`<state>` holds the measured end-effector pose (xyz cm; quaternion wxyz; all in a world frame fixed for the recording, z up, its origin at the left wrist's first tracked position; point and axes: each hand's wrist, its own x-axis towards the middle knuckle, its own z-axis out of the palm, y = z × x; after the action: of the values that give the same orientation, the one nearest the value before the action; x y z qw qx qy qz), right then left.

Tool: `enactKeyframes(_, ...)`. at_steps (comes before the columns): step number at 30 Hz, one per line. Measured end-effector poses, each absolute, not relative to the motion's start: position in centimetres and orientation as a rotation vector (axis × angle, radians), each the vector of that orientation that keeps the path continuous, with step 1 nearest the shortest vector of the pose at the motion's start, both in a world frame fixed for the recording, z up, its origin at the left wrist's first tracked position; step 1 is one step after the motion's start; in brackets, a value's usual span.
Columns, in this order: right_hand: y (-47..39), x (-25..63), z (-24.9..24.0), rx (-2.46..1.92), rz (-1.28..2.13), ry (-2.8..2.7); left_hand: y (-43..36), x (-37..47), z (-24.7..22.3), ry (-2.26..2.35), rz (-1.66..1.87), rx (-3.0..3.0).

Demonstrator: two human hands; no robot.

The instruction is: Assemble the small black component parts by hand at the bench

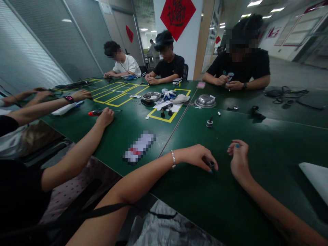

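Observation:
My left hand is at the lower middle of the head view, a silver bracelet on its wrist. Its thumb and fingers close round a small dark cylindrical part just above the green table. To the right, my right hand is raised over the table with its fingers curled inward; whether anything lies between them is hidden. A small metal part with a stem stands beyond my hands, and a smaller metal piece lies beside it.
A phone lies left of my left hand. Farther back are a metal bowl, an upturned metal bowl, gloves and dark fittings. A white object is at right. Several people sit around; one's hand is near a screwdriver.

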<state>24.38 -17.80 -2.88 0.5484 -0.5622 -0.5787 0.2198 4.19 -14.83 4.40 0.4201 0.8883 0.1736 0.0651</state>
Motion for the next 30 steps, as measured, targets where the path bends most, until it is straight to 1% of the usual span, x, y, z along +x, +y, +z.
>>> enactKeyframes(4, -17.8, 24.4, -2.6, -1.379, 0.637, -1.33, -12.3, 2.6, 5.1, 0.537, 0.104, 2.187)
enactKeyframes(6, -18.0, 24.4, -2.3, -1.396, 0.68, -1.344, -10.0, 1.2, 5.3, 0.791, 0.135, 2.196)
enactKeyframes(9, -18.2, 24.2, -2.1, -1.374, 0.704, -1.394, -6.2, -1.6, 5.5, 1.439, 0.178, 2.137)
enactKeyframes(16, -18.3, 23.3, -0.8, -1.322, 0.593, -1.515, -1.0, -6.7, 5.2, 2.12, 0.349, 2.059)
enactKeyframes(20, -18.3, 23.0, -0.3, -1.299, 0.546, -1.538, -0.1, -6.2, 4.4, 2.307, 0.497, 2.048)
enactKeyframes(30, -18.2, 23.0, -0.4, -1.294, 0.511, -1.559, -0.3, -2.8, 3.3, 2.458, 0.734, 2.109)
